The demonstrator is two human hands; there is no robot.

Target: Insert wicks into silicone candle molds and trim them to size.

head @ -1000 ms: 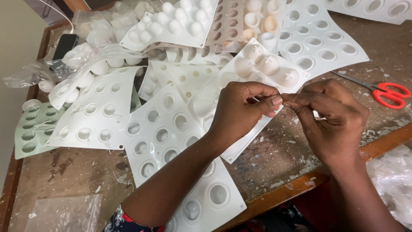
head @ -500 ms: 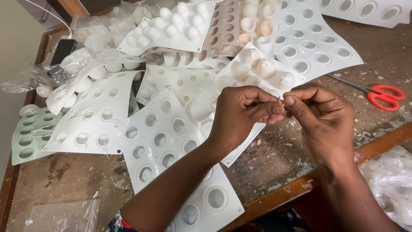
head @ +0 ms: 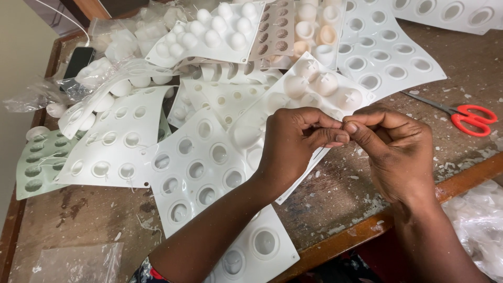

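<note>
We hold our left hand and right hand fingertip to fingertip above the front part of the desk, each with thumb and forefinger pressed together; whatever thin thing is pinched between them is too small for us to make out. Directly beneath our left hand lies a white silicone mould sheet with rows of round cavities, its lower end reaching the front edge of the desk. Just behind our fingertips sits an upturned white mould showing domes marked with crosses. Towards the left edge we see another white cavity sheet overlapping a pale green mould. Further back, moulds pile up with clear plastic bags, and a black phone lies near the back left corner. Red-handled scissors rest on the bare desk to the right, well apart from our right hand.
</note>
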